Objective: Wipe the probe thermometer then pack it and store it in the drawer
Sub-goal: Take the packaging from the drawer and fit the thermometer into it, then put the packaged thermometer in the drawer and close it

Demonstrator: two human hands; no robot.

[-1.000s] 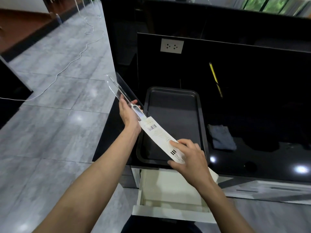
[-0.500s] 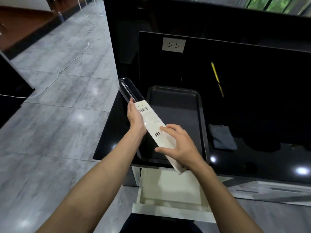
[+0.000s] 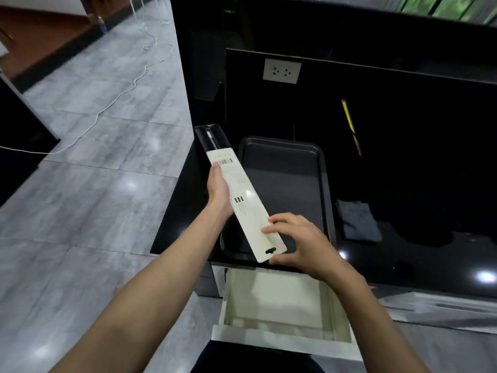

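I hold a long white card sleeve (image 3: pixel 243 200) slanted above the black counter's left end. A clear plastic tray (image 3: pixel 208 137) pokes out of its far end, and the tip of the probe thermometer (image 3: pixel 211 137) shows inside it. My left hand (image 3: pixel 219 191) grips the sleeve's left edge near the barcode. My right hand (image 3: pixel 298 243) pinches the near end by the hang hole. Below my hands, the cream drawer (image 3: pixel 282 335) stands pulled open. A grey cloth (image 3: pixel 359 220) lies on the counter to the right.
A dark baking tray (image 3: pixel 285 168) sits on the glossy black counter (image 3: pixel 416 254) under the sleeve. A yellow pencil-like stick (image 3: pixel 349 122) lies farther back, below a wall socket (image 3: pixel 281 71). Grey tiled floor with a white cable (image 3: pixel 115 100) spreads to the left.
The white sleeve has slid farther up over the clear tray, covering most of the thermometer. My right hand shifted to the sleeve's near end; my left hand stayed on its side.
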